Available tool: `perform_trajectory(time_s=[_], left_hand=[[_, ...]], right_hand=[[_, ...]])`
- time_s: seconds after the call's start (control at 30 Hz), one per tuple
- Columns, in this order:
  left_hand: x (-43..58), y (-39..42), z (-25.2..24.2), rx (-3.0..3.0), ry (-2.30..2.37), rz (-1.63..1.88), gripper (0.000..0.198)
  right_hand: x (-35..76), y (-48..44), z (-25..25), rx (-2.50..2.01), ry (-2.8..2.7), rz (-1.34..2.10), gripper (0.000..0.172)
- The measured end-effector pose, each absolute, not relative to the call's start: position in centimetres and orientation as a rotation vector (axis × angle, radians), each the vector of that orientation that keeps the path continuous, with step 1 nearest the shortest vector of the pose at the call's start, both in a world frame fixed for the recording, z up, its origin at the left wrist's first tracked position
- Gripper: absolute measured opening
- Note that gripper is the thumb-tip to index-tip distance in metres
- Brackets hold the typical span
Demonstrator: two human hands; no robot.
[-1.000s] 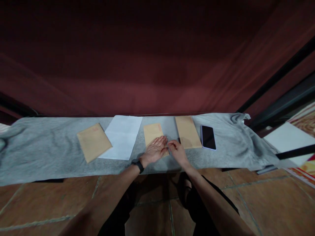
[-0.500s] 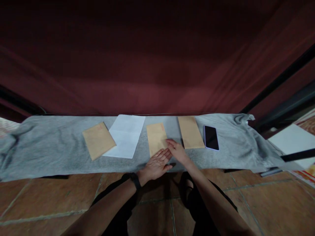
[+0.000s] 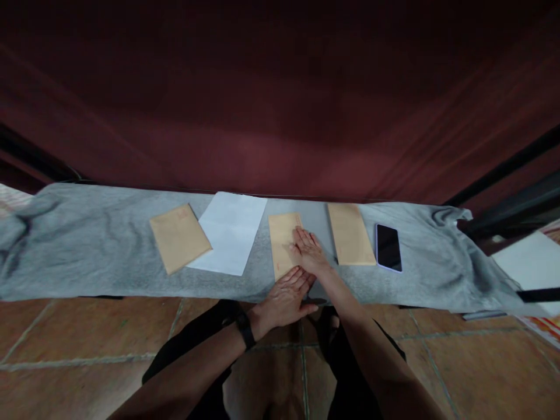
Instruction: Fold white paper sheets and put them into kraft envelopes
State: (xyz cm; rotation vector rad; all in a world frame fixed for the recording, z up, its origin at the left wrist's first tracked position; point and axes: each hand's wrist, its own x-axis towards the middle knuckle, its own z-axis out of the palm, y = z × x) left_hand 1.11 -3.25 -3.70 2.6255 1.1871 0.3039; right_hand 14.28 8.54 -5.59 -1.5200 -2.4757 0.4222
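A tan paper envelope (image 3: 282, 242) lies on the grey cloth, with small red print near its edges. My left hand (image 3: 286, 296) rests flat over its near end, fingers stretched out and thumb apart. Flat along the envelope's right side lies my right hand (image 3: 308, 248), its fingers extended away from me and its palm side down. The two hands meet where the right wrist is close to the left fingertips. Part of the envelope's right edge and near edge is hidden under them.
Left of my hands are white paper sheets (image 3: 234, 230) and another envelope (image 3: 180, 239) overlapping them. To the right lie a longer tan envelope (image 3: 351, 236) and a phone (image 3: 388, 248). The grey cloth (image 3: 100, 233) covers a narrow bench before a dark red surface (image 3: 262, 157).
My right hand has slid forward along the envelope's right side, its fingers now straighter. My left hand stays at the near end. The whole view has shifted and tilted slightly.
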Motion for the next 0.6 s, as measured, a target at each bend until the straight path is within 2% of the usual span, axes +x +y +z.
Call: perform_trajectory(time_s=[0.3, 0.6], left_hand=[[0.8, -3.9, -3.9, 2.672, 1.183, 0.311, 0.086], [0.7, -4.6, -4.9, 2.685, 1.235, 0.373, 0.078]], right_hand=[[12.9, 10.8, -6.8, -1.657, -2.370, 0.253, 0.069], [14.2, 8.9, -7.2, -1.643, -2.377, 0.173, 0.070]])
